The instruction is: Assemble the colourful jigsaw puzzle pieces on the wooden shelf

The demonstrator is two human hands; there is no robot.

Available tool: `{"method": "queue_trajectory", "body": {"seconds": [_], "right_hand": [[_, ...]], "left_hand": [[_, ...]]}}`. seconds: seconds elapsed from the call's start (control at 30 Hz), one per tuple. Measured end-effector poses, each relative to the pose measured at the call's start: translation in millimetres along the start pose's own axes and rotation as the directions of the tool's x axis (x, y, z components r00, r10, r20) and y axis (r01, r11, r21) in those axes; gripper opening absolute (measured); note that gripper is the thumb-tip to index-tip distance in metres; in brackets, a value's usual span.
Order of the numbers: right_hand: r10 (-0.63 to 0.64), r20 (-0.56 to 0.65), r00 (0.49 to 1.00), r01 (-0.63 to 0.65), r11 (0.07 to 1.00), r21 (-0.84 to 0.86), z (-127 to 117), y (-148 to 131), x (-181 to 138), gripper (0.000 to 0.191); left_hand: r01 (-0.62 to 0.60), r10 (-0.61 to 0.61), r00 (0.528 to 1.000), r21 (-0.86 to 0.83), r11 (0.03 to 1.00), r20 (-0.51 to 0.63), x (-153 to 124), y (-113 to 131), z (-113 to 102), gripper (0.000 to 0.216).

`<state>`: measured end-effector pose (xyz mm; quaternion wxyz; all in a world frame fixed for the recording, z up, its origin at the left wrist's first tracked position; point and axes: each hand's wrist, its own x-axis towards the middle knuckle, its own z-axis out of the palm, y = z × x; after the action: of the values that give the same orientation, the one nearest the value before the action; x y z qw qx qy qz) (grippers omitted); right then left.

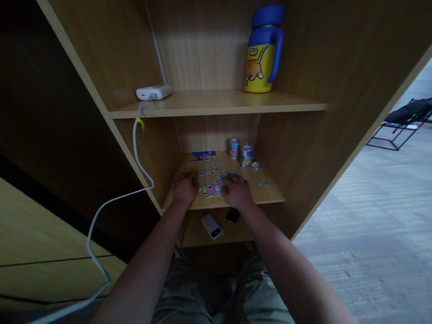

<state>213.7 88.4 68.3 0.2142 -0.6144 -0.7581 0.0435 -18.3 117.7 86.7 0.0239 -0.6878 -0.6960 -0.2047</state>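
On a low wooden shelf lies a partly joined jigsaw puzzle (211, 189) with pink and yellow figures. My left hand (185, 188) rests on the shelf just left of it, fingers loosely apart and nothing visible in them. At the puzzle's right edge, my right hand (237, 190) lies palm down with its fingers spread, partly covering loose pieces. Whatever is under either palm is hidden. Small loose puzzle pieces (215, 171) are scattered behind the joined part. A blue picture card (203, 156) lies farther back.
Two small printed cans (234, 148) (246, 155) and a round lid (255, 165) stand at the back right. Above, a shelf (206, 105) bears a blue-yellow bottle (262, 50) and a white device (154, 93), its cable (100, 212) hanging left. Below lies a power bank (211, 226).
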Motion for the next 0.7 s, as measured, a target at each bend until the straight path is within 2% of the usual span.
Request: {"method": "queue_trajectory", "body": {"seconds": [0.27,0.47,0.7], "right_hand": [[0.104,0.029,0.994,-0.103,0.994,-0.031,4,0,3,0.067],[0.287,0.04,0.957,-0.285,0.958,-0.042,12,-1,9,0.086],[0.325,0.085,0.942,-0.323,0.945,-0.04,14,0,13,0.086]], "left_hand": [[-0.072,0.072,0.997,0.016,0.997,-0.01,0,-2,6,0.039],[-0.063,0.063,0.998,0.014,0.998,-0.024,3,-5,10,0.039],[-0.041,0.042,0.999,0.013,0.999,-0.021,4,-5,11,0.038]]}}
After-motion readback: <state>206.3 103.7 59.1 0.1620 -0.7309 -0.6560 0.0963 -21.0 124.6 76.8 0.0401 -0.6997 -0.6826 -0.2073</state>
